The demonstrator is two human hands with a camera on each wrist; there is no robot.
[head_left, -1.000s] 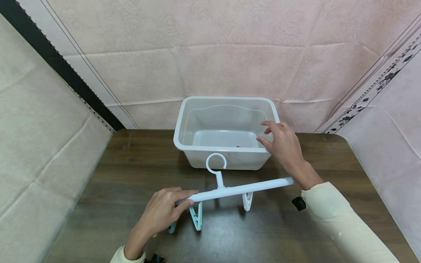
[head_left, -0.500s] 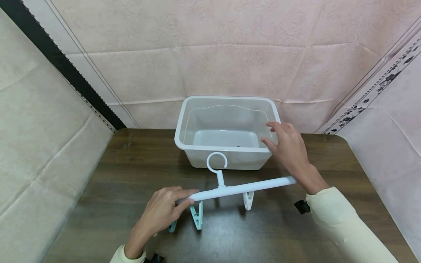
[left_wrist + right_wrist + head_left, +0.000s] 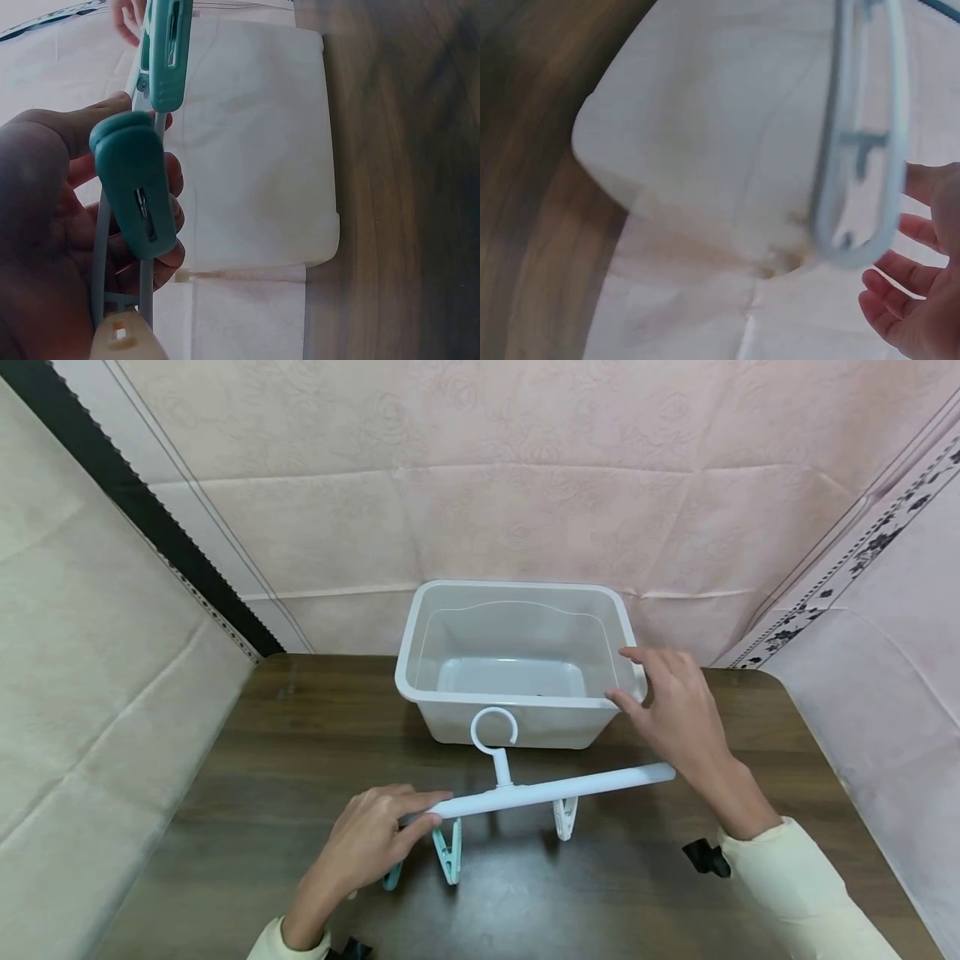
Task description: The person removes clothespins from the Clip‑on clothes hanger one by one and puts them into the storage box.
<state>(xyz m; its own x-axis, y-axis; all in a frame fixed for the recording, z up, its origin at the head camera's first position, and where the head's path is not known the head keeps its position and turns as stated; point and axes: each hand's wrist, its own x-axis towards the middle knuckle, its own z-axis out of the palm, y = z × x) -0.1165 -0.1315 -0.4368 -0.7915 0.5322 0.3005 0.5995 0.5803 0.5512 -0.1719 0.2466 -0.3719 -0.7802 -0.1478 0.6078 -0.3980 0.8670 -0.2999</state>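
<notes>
My left hand (image 3: 371, 839) grips the left end of a white clothes hanger (image 3: 592, 786), its hook pointing away from me. Clothespins hang along the bar: a teal clothespin (image 3: 453, 868) beside the left hand and a white clothespin (image 3: 564, 833) right of the hook. In the left wrist view, two teal clips, one being this near teal clothespin (image 3: 135, 187), and a beige clothespin (image 3: 127, 337) show at close range. My right hand (image 3: 678, 714) holds nothing; its fingers are spread and loosely bent, overlapping the tub's right front corner. The hanger's rounded right end (image 3: 855, 259) lies close to its fingers.
A light grey plastic tub (image 3: 517, 724) stands at the table's far edge, just behind the hook, with a small dark speck inside. Below is a dark wooden table (image 3: 285, 760). Pale cloth (image 3: 525, 518) hangs behind and at both sides.
My right hand has drawn right and slightly toward me, from over the tub's inside to its right front corner. The left hand and hanger stay nearly still.
</notes>
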